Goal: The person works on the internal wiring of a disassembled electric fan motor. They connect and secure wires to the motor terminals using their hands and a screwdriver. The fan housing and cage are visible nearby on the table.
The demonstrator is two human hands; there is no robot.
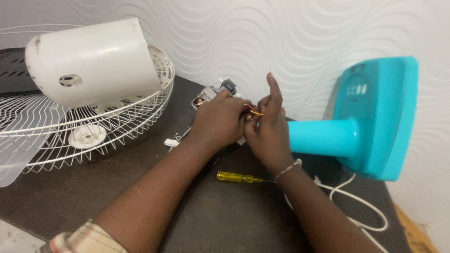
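Head view, looking down on a dark tabletop (pixel 225 220), and both forearms run up from the near edge to meet in the middle. Left hand (pixel 218 122) is curled knuckles-up over a small fan motor (pixel 211 93), fingers wrapped down around it so only its metal end and a black plug part poke out on the far side. Right hand (pixel 269 131) sits just right of it, touching, index finger standing straight up while thumb and the other fingers pinch thin red and yellow wires (pixel 255 111) running between the two hands. A thin bracelet rings that wrist. Near the right forearm lies a yellow-handled screwdriver (pixel 236 177), untouched. Right of the hands, a turquoise fan stand (pixel 370 122) lies on its side, its neck reaching behind the right hand. A white cord (pixel 361 204) loops near it. Far left: white wire fan guard (pixel 93 126) with the white motor housing (pixel 93 58) resting on it.
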